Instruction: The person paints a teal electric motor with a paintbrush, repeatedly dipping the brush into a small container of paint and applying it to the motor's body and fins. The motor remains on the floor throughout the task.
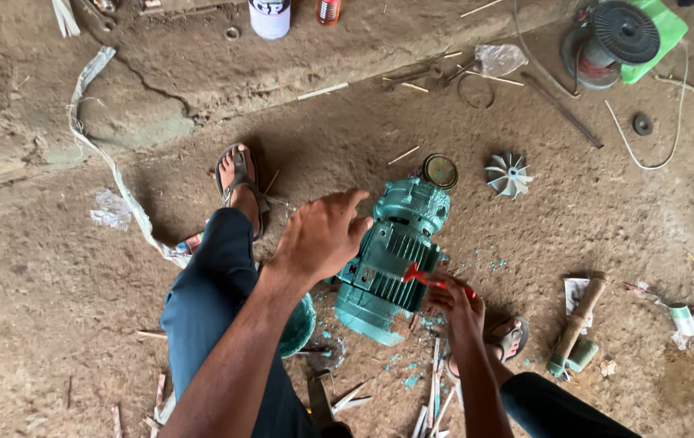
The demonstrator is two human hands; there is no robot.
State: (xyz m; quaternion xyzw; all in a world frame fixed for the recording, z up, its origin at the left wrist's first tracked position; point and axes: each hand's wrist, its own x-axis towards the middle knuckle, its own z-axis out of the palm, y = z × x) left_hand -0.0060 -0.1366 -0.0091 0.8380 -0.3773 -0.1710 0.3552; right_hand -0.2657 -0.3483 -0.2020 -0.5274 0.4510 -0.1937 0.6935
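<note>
Motor (391, 259) in green paint lies on its side on the dirt floor (55, 276), between the person's two sandalled feet, with its finned body facing up and its round brass-coloured end (440, 171) pointing away. The left hand (320, 237) rests against the motor's left flank; its fingers are loosely spread and curved over the housing, bracing it instead of closing around anything. The right hand (462, 312) is closed on the red handle of a small tool (426, 278), whose tip meets the fins on the motor's right side. Whether that tool is a screwdriver or a scraper is too small to tell.

Flakes of green paint (412, 380) are scattered on the floor just beside the motor, along with thin sticks. A white plastic fan (509, 174) lies apart to the upper right, a wooden-handled hammer (575, 326) lies to the right, and a spool of dark wire (611, 40) sits far off at the top.

The risks, as I judge them: the motor rests on a rounded side on loose earth, so a hard push from the tool could roll it toward the left hand. The tool tip could also skid off the slanted fins and run toward the bracing fingers or the bare toes close by. Grit from the floor could get into any open end of the housing
</note>
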